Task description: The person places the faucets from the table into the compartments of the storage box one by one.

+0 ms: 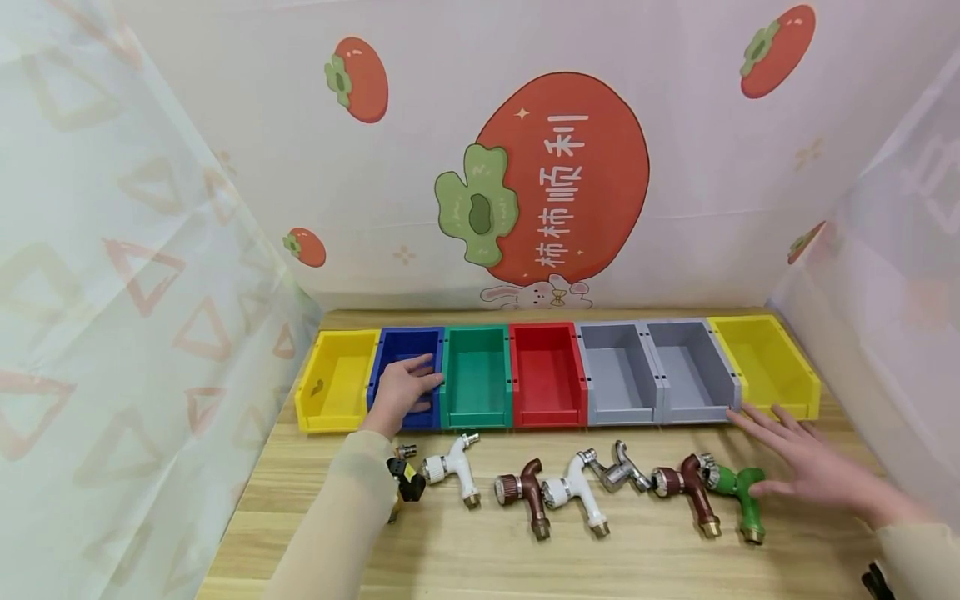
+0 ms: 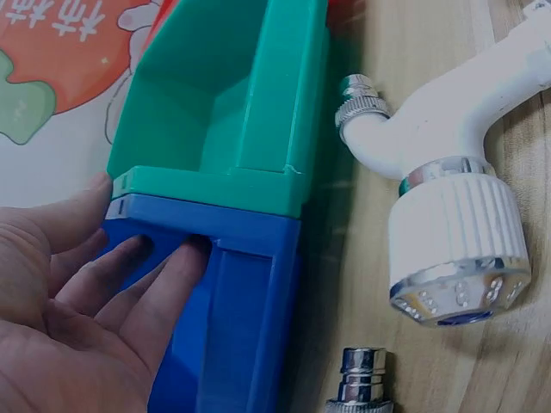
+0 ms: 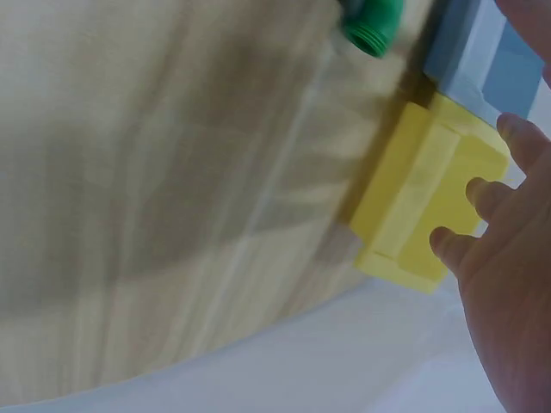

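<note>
My left hand (image 1: pixel 405 390) reaches into the blue bin (image 2: pixel 245 327). Its fingertips rest against the inside of the wall beside the green bin (image 2: pixel 288 103), with the thumb at the shared rim. On the right, my right hand (image 1: pixel 806 462) is spread, fingers extended near the front edges of the last grey bin (image 1: pixel 697 414) and the right yellow bin (image 1: pixel 780 411). A green faucet (image 1: pixel 750 500) lies by its thumb. Nearest the left hand are a white faucet (image 1: pixel 457 471) and a black-and-brass fitting (image 1: pixel 408 481), partly covered by the sleeve.
Another yellow bin (image 1: pixel 337 423) ends the row at left; a red bin (image 1: pixel 547 417) and a second grey bin (image 1: pixel 622 414) sit mid-row. Before them lie brown faucets (image 1: pixel 534 500) (image 1: pixel 697 496), another white faucet (image 1: pixel 581 492) and a chrome faucet (image 1: pixel 618 475). Printed cloth walls enclose the wooden table.
</note>
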Motion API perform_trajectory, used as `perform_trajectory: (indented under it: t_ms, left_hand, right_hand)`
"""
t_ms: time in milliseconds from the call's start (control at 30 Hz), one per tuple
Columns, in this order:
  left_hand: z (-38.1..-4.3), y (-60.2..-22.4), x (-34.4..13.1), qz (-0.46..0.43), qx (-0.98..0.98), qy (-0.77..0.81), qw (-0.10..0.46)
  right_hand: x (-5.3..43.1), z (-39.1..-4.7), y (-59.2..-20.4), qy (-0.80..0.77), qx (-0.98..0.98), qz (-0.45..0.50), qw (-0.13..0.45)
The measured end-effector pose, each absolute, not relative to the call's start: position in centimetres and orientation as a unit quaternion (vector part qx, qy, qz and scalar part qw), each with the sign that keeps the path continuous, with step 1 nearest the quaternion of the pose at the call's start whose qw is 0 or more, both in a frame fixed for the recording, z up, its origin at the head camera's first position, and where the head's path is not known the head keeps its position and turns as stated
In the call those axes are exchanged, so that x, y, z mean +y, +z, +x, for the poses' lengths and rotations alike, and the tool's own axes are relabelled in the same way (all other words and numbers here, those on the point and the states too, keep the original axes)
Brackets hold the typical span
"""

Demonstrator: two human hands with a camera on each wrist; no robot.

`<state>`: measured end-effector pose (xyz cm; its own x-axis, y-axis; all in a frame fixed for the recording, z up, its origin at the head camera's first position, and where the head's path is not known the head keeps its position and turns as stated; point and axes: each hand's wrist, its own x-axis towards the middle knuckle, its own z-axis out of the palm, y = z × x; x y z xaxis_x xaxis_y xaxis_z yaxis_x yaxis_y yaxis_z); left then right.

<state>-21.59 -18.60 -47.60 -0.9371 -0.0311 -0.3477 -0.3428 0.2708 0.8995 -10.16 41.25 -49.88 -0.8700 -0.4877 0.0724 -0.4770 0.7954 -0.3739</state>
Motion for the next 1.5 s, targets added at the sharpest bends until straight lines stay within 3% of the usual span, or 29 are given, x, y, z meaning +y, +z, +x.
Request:
perform_trajectory:
  t_ms: [333, 767, 1500]
  left_hand:
    - [-21.8, -48.1, -18.6, -0.131, 0.789, 0.582, 0.145]
    - [-21.9, -48.2, -18.7, -0.126, 0.791, 0.578, 0.159]
    - [-21.9, -47.9, -18.8, -0.115, 0.801, 0.565, 0.161]
  right_hand:
    - [40.9, -7.4, -52.2, -0.214, 0.939, -0.268, 0.036]
    - [40.5, -6.7, -53.2, -0.220, 0.932, -0.285, 0.048]
    - [39.5, -7.2, -52.9, -0.119, 0.931, -0.342, -0.039]
